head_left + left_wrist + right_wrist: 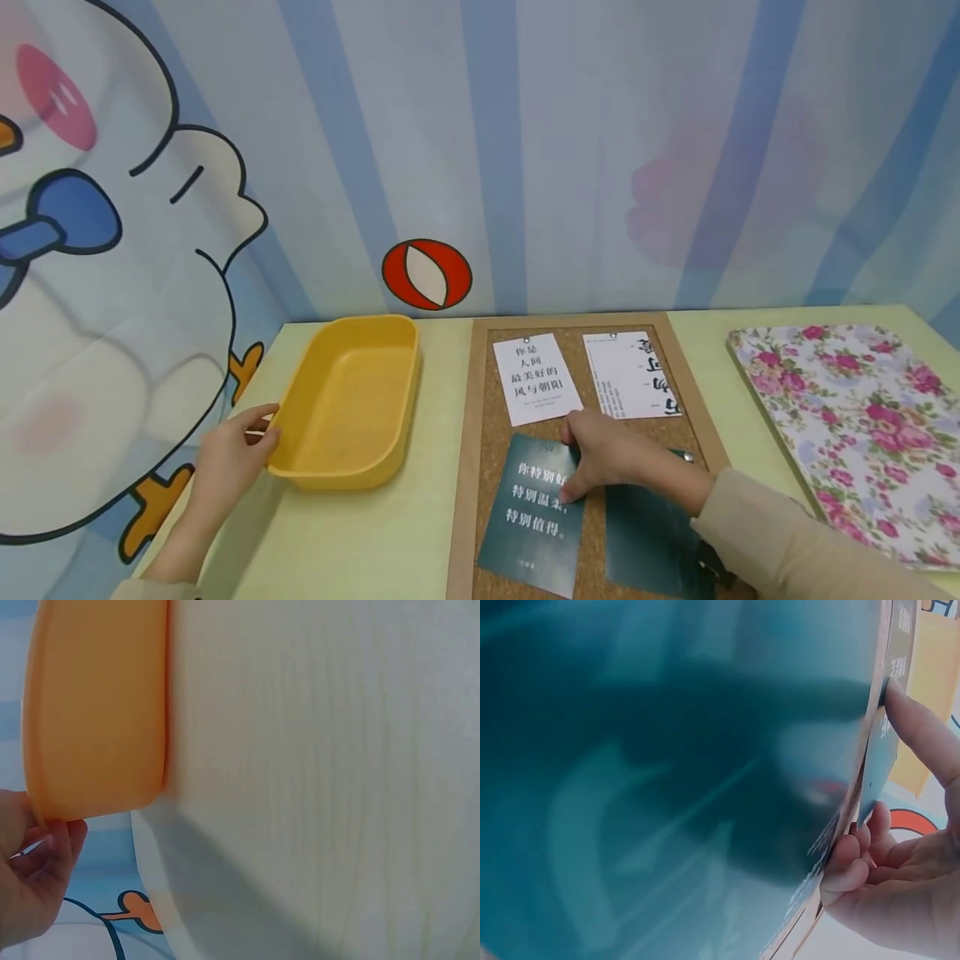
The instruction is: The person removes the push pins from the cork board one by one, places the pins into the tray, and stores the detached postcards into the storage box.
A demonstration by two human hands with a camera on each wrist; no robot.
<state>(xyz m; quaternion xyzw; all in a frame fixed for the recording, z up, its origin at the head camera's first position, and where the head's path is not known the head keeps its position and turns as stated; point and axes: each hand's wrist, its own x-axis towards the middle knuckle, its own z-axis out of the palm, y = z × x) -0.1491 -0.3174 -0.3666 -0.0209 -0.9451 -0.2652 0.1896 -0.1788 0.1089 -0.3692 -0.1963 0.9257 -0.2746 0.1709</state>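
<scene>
Green card: rectangular, white-lettered | corkboard: grainy, wood-framed | yellow tray: round-cornered

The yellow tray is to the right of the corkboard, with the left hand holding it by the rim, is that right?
Not quite: the side is wrong. The head view shows the yellow tray to the left of the corkboard. The rest stands: the left hand is holding it by the rim.
</scene>
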